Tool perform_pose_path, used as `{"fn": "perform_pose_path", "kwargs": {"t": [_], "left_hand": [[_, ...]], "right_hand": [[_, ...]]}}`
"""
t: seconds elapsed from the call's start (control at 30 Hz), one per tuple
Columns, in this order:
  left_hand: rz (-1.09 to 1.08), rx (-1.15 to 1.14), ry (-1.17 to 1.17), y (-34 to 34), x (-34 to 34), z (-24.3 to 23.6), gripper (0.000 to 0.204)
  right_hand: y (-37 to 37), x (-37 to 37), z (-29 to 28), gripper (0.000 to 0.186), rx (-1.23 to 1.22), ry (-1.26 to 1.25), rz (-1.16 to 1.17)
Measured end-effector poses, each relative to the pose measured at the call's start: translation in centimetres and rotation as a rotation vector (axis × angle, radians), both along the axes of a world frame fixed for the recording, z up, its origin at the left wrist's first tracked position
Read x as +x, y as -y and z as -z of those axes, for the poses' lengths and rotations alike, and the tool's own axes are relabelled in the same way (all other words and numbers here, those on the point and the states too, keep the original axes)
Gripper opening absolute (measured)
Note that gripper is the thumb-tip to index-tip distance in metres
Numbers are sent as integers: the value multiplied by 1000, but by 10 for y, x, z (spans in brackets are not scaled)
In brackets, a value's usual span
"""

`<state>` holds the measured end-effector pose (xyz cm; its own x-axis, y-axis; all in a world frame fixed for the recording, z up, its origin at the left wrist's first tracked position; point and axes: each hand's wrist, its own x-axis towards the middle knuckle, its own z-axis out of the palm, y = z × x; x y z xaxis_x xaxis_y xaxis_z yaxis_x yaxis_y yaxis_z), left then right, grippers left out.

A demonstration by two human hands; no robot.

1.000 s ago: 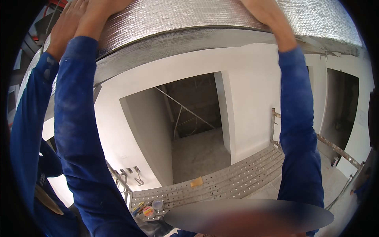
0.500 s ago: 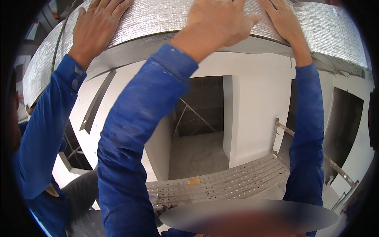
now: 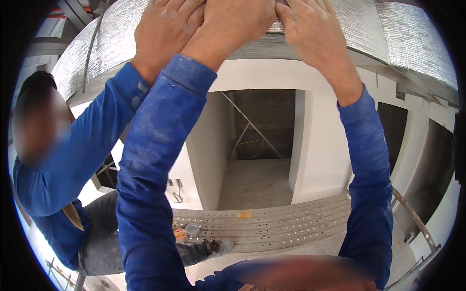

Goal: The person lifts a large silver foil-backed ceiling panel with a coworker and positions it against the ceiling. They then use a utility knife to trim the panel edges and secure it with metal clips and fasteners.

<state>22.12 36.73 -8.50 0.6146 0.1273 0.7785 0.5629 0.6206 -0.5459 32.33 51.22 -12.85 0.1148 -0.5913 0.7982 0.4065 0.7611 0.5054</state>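
Note:
A large duct wrapped in silver foil insulation [image 3: 361, 26] spans the upper part of the head view. My left hand [image 3: 235, 24] is raised to its near edge, back of the hand toward me; its fingers are hidden or cut off by the upper border. Just right of it, my right hand [image 3: 318, 41] lies against the foil with fingers stretched upward and thumb toward my left hand. A co-worker's hand [image 3: 167, 31] presses on the duct directly beside my left hand, partly behind my wrist. I cannot make out anything held in either of my hands.
Below runs a perforated metal scaffold platform [image 3: 291, 225] with a yellowish scrap [image 3: 245, 214], a clear round container [image 3: 193, 230] and the co-worker's shoe [image 3: 212, 246] on it. The co-worker [image 3: 58, 179] is close at my left. A rusty rail [image 3: 415, 216] stands right; white walls [image 3: 325, 145] frame a doorway.
The view has shifted. My right hand has come in closer to my left, and the co-worker's hand has moved right, up against my left hand. The co-worker's head now shows at left.

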Motion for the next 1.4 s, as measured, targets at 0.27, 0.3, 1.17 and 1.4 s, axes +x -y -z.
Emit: {"fn": "perform_pose_path", "kwargs": {"t": [0.27,0.3,1.17,1.4], "left_hand": [[-75,108,168,37,-6,-16,61],[-63,127,205,44,-9,-19,61],[-303,193,371,159,-74,-62,43],[-165,35,108,80,-52,-49,42]], "right_hand": [[-107,40,-34,64,-209,7,-80],[-122,44,-44,67,-214,-2,-71],[11,-27,-60,63,28,13,-68],[38,-45,-76,49,143,94,-107]]}}
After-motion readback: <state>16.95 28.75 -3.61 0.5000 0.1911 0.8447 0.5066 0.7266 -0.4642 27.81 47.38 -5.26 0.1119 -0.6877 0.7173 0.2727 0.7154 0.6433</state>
